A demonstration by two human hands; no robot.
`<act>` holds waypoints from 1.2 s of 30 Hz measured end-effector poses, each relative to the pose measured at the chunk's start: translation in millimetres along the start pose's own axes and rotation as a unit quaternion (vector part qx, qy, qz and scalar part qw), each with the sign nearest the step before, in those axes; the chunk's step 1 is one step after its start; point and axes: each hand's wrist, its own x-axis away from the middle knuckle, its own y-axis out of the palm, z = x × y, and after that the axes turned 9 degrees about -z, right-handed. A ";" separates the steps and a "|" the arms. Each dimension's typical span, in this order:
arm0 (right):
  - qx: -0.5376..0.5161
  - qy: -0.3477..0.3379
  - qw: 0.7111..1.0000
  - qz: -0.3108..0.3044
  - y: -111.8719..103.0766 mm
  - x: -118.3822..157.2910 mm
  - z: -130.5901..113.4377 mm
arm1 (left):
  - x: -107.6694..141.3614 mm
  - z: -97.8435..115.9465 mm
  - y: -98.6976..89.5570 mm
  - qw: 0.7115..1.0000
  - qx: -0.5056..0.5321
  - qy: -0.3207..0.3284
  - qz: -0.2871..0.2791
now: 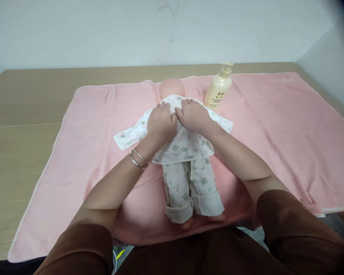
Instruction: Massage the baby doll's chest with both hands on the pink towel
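Observation:
A baby doll (172,88) in a white printed top (186,147) and matching trousers (177,187) lies on a pink blanket (94,110), its head away from me and its feet near the front edge. The trouser cuffs are rolled up. My left hand (162,122) rests on the upper part of the top, fingers slightly apart. Beside it my right hand (193,114) lies on the same part, also with fingers a little spread. The two thumbs are close together at the middle. Both sleeves stretch out sideways, and the doll's face is not visible.
A cream pump bottle (218,89) stands on the blanket behind my right hand. Under the blanket is a wooden table (25,126), with a pale wall along its back edge. My body is close to the front edge.

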 end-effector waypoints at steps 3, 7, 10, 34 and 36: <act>0.046 -0.023 0.999 -0.003 -8.6 19.6 -12.3 | -12.2 -17.4 1.3 0.998 0.056 -0.041 -0.011; 0.010 0.000 1.000 -0.017 -15.6 19.1 -12.2 | 3.4 -5.0 1.8 0.999 0.038 -0.025 -0.029; -0.090 0.034 0.995 0.011 -9.9 -2.6 1.9 | 23.8 16.9 0.2 1.000 -0.001 0.005 -0.019; -0.045 0.026 0.998 -0.032 -3.0 -3.8 4.9 | -7.0 -2.6 -4.6 0.999 -0.011 -0.037 -0.036; -0.002 0.003 1.000 -0.017 -3.1 5.8 -4.4 | -15.3 -7.9 -8.2 0.997 -0.001 -0.054 -0.060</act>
